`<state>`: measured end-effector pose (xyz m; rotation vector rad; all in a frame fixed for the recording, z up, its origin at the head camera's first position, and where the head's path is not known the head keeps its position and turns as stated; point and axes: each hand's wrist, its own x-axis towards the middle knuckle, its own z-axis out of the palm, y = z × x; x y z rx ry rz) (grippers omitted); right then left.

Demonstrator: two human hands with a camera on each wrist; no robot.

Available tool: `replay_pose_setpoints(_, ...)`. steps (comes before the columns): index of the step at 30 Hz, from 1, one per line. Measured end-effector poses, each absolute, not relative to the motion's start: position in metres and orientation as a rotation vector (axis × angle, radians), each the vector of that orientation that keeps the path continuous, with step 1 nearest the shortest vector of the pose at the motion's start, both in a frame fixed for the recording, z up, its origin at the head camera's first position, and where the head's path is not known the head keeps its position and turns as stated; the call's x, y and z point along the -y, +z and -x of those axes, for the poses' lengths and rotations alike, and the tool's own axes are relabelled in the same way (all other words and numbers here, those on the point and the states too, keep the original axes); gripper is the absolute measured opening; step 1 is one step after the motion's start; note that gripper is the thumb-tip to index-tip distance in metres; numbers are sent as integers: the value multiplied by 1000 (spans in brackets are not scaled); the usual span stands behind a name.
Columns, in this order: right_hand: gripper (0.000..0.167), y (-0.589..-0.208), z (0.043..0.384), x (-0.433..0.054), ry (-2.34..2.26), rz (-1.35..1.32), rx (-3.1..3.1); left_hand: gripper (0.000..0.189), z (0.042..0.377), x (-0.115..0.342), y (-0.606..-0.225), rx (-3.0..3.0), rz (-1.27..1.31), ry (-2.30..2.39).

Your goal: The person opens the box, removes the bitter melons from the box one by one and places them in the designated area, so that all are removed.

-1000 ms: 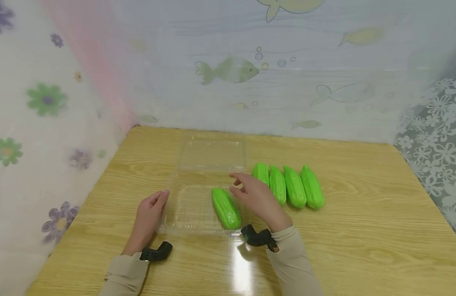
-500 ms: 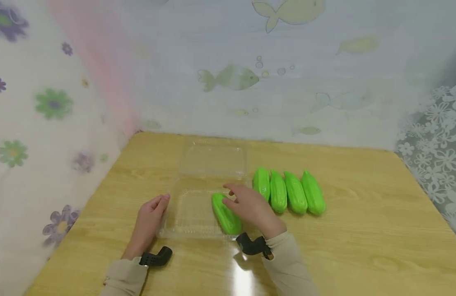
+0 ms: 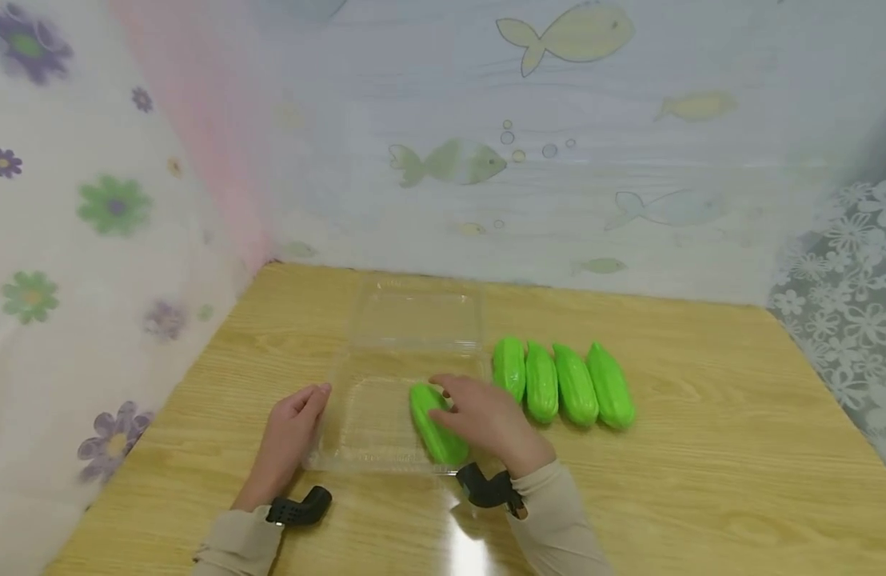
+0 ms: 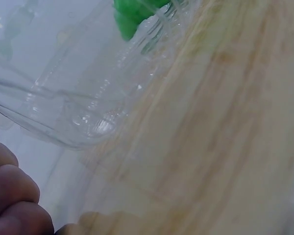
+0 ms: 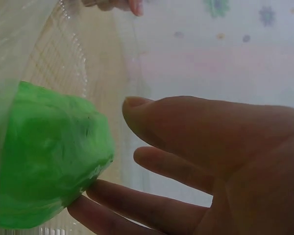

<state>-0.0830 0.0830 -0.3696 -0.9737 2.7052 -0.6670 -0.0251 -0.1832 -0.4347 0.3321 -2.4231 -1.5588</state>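
A clear plastic clamshell container [image 3: 371, 412] stands on the table with its lid folded back. Inside, on the right, lies one bright green, ridged gourd-like vegetable [image 3: 429, 424], lengthwise and slightly slanted. My left hand [image 3: 288, 436] holds the container's left rim, thumb on top; in the left wrist view its curled fingers [image 4: 14, 196] are beside the rim. My right hand [image 3: 489, 420] is over the vegetable's right side and hides part of it. In the right wrist view the thumb stands apart and the extended fingertips [image 5: 95, 188] are right at the green surface [image 5: 54, 152].
Several more green vegetables [image 3: 576, 384] lie side by side in a row right of the container. The open lid [image 3: 417, 320] lies toward the back. Printed fabric walls [image 3: 443, 216] border the wooden table [image 3: 702, 480] behind and at the sides.
My right hand has moved left and lower over the vegetable in the container. The left hand stays at the rim. The whole scene has shifted slightly down in the head view.
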Motion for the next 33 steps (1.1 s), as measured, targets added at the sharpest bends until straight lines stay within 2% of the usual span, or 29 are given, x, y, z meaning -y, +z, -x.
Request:
replay_pose_setpoints(18, 56, -371, 74, -76, -409, 994, -2787, 54, 26, 185, -435, 2429, -332, -1563)
replay_pose_setpoints(29, 70, -385, 69, -72, -276, 1035, -2797, 53, 25, 184, -434, 2458, -332, -1516)
replay_pose_setpoints(33, 69, -386, 69, -72, -315, 1014, -2783, 53, 26, 182, -434, 2454, -339, -1508)
